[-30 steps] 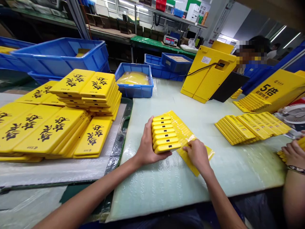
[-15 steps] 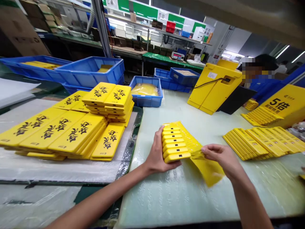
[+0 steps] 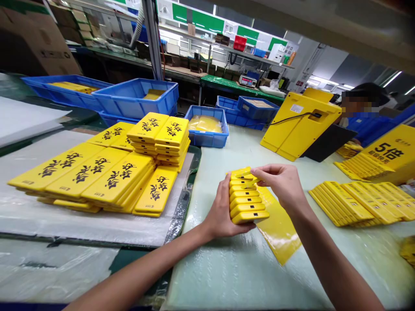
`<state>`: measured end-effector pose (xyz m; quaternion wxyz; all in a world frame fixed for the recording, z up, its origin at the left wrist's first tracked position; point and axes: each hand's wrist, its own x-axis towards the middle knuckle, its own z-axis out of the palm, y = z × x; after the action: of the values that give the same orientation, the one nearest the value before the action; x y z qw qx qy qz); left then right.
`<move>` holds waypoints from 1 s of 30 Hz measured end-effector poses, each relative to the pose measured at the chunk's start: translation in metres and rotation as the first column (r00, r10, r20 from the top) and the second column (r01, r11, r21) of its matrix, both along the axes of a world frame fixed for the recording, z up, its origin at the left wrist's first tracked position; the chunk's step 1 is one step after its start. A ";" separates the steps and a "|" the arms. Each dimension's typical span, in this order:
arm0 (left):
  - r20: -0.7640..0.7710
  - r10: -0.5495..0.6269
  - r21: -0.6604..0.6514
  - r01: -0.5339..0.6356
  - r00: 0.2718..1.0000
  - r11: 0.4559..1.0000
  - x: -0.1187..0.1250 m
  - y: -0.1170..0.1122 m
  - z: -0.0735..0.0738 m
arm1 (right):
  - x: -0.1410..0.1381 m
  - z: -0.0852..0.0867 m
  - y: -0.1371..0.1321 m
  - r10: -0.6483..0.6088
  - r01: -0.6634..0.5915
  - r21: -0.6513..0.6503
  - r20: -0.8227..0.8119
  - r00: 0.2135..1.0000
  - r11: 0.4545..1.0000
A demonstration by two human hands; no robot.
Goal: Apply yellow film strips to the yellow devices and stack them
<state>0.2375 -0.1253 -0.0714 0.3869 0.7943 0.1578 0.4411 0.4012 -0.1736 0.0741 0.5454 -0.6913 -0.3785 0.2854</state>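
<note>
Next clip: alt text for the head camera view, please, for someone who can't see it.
A person's left hand grips a row of yellow cases standing on edge on a pale table, while the right hand pinches at the row's far end. A yellow sheet lies beside it; printed yellow panels and blue bins sit to the left.

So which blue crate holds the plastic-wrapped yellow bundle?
The small crate just right of the stacked yellow cases; the bigger crates further left hold loose flat yellow pieces instead.
</note>
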 end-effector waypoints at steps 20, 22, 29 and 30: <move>-0.066 0.027 0.029 -0.025 0.997 0.999 0.002 0.001 -0.003 | -0.021 0.023 0.010 0.074 -0.063 -0.093 0.126 0.989 0.994; -0.068 0.033 0.034 -0.031 0.997 0.999 0.002 0.001 -0.002 | -0.021 0.022 0.013 0.080 -0.066 -0.113 0.128 0.989 0.991; -0.067 0.029 0.012 -0.028 0.997 1.000 0.001 0.000 0.000 | -0.015 0.018 0.021 0.081 -0.049 -0.163 0.198 0.977 0.985; -0.066 0.034 0.018 -0.033 0.997 0.999 0.002 0.000 0.000 | -0.014 0.018 0.021 0.088 -0.055 -0.166 0.202 0.975 0.985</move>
<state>0.2390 -0.1249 -0.0717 0.3674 0.8089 0.1801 0.4223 0.3877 -0.1524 0.0921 0.4351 -0.7446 -0.4344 0.2600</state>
